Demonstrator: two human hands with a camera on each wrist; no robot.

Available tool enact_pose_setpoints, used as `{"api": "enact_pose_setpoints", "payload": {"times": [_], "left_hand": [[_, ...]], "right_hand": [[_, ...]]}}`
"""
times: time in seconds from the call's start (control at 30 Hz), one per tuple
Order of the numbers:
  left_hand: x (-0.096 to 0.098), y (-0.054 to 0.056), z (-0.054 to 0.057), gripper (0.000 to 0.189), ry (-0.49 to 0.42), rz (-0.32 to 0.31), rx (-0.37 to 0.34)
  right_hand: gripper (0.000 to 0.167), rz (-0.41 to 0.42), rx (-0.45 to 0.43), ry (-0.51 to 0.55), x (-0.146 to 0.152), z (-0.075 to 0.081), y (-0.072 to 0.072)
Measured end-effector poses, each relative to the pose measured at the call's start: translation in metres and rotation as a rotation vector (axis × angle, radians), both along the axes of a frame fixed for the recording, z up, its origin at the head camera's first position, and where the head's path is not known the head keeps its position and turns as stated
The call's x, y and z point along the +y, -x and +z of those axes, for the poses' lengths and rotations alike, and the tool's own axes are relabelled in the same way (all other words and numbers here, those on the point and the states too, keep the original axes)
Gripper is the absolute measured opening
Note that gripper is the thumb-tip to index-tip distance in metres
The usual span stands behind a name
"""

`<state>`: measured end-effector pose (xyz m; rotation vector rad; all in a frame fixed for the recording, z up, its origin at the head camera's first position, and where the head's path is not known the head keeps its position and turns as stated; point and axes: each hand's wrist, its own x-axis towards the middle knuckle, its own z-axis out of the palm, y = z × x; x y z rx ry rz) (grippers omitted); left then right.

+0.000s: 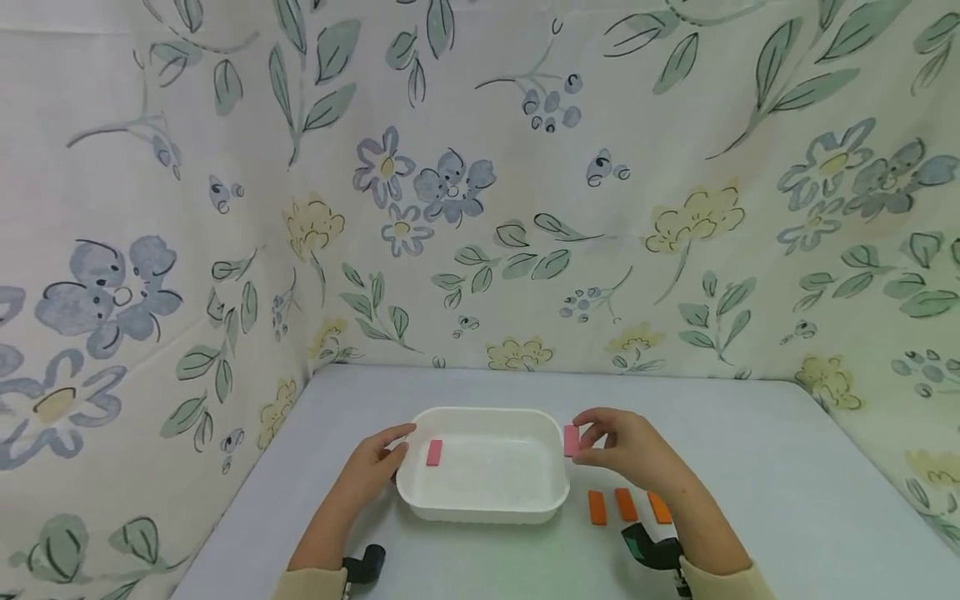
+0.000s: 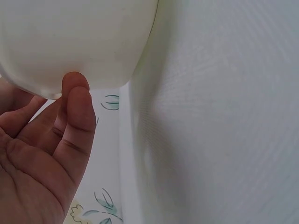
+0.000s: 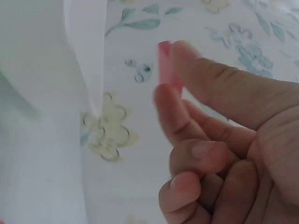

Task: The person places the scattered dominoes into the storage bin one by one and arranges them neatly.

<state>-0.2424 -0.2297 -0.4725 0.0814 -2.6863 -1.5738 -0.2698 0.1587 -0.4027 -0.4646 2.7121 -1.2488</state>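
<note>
A white plastic basin (image 1: 487, 513) stands on the table, with one pink block (image 1: 434, 452) lying inside toward its left end. My left hand (image 1: 372, 467) grips the basin's left end, fingers at the rim and against the outer wall, as the left wrist view shows. At the basin's right rim, my right hand (image 1: 626, 446) pinches a second pink block (image 1: 572, 441) between thumb and fingertips. In the right wrist view this pink block (image 3: 164, 65) is raised beside the white basin wall, partly covered by the thumb and a finger.
Three orange blocks lie in a row right of the basin: a left one (image 1: 597, 507), a middle one (image 1: 626, 504) and a right one (image 1: 659, 508), near the right wrist's black camera mount (image 1: 651, 550). A flowered cloth (image 1: 480, 208) hangs behind the white table (image 1: 787, 483).
</note>
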Motion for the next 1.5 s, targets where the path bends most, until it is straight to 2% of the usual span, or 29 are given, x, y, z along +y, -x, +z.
{"api": "enact_pose_setpoints", "payload": {"times": [0.13,0.27,0.47,0.7,0.87,1.17,1.5], "left_hand": [[-0.001,0.002,-0.002,0.04,0.0,0.002,0.005],[0.001,0.005,-0.005,0.039,0.005,-0.005,0.016],[0.003,0.004,-0.008,0.039,-0.004,-0.011,0.013],[0.001,0.002,-0.004,0.039,0.0,-0.001,0.002],[0.001,0.001,-0.003,0.039,0.011,-0.005,0.001],[0.001,-0.002,0.0,0.038,0.01,0.002,0.009],[0.0,-0.004,0.0,0.038,0.017,-0.009,0.033]], "right_hand": [[0.043,0.081,0.0,0.062,-0.019,-0.005,0.002],[0.043,0.088,-0.018,0.077,-0.04,-0.014,0.005],[0.043,0.081,-0.032,0.053,-0.063,-0.021,0.012],[0.04,0.132,-0.004,0.015,-0.082,-0.023,0.018],[0.039,0.159,-0.017,-0.034,-0.099,-0.029,0.022],[0.037,0.075,-0.056,-0.112,-0.139,-0.038,0.023],[0.033,0.028,-0.033,-0.232,-0.169,-0.051,0.029]]}}
